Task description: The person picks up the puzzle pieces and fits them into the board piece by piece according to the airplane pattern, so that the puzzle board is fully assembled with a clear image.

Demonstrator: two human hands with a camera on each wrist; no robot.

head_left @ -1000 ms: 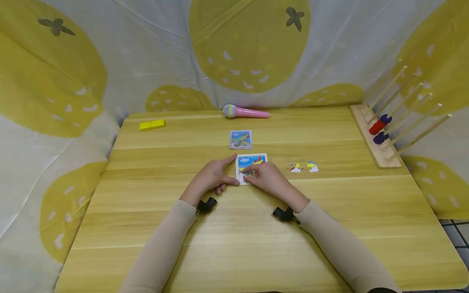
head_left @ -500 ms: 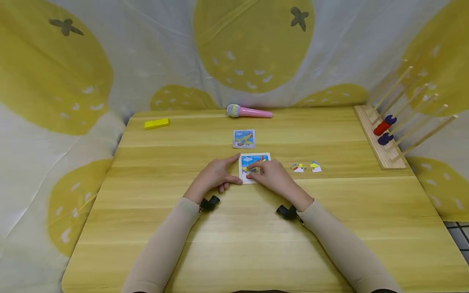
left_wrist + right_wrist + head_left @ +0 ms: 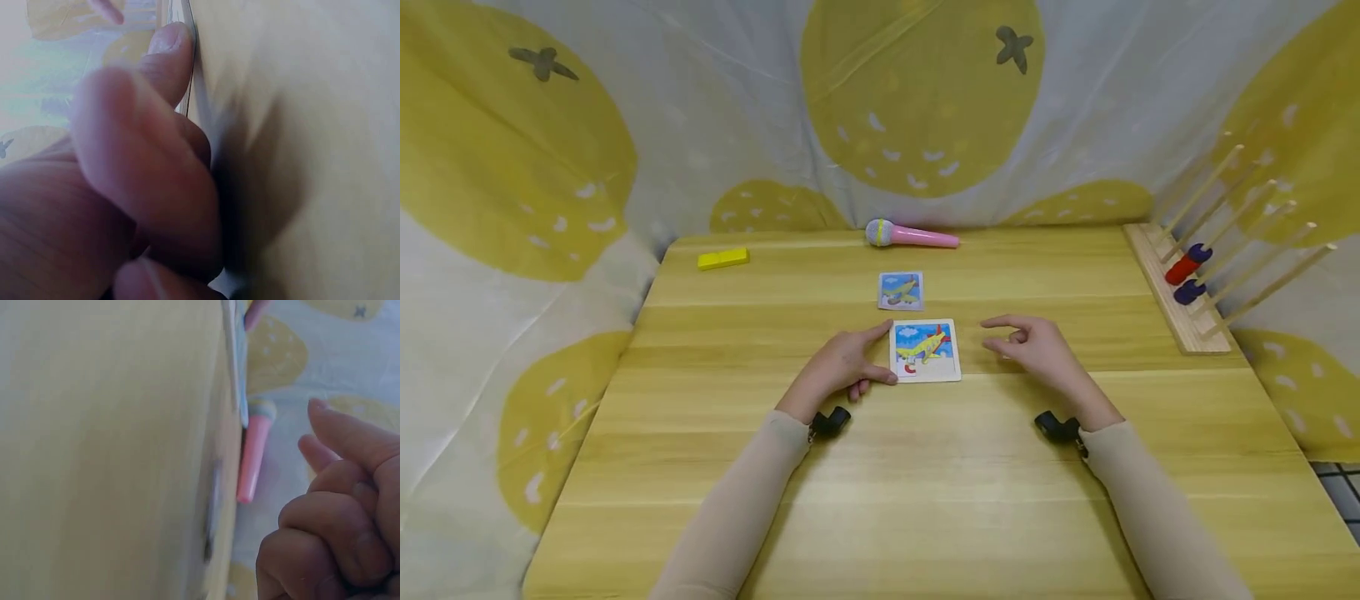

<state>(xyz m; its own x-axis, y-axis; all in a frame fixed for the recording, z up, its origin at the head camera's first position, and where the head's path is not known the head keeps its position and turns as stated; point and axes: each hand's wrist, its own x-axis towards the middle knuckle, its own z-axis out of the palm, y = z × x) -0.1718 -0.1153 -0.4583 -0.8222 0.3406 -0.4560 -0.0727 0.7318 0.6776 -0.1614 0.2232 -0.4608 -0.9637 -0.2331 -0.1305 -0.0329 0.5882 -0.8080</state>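
Note:
A small jigsaw puzzle board with a yellow-and-red airplane on blue lies on the table. Several pieces sit in it, and its lower right part is bare. My left hand rests at the board's left side, index finger at the upper left corner and thumb at the lower left one. To the right of the board hovers my right hand, thumb and index finger apart with nothing between them, the other fingers curled in. It mostly hides the loose puzzle pieces in the head view; the right wrist view shows one blurred piece edge-on.
Behind the board lies a picture card with the same airplane. A pink toy microphone and a yellow block lie near the table's far edge. A wooden peg stand with red and purple pieces is at the far right.
My right hand has left the board, where its fingers were on a piece at the lower left, and moved right over the loose pieces. The left hand has stayed at the board.

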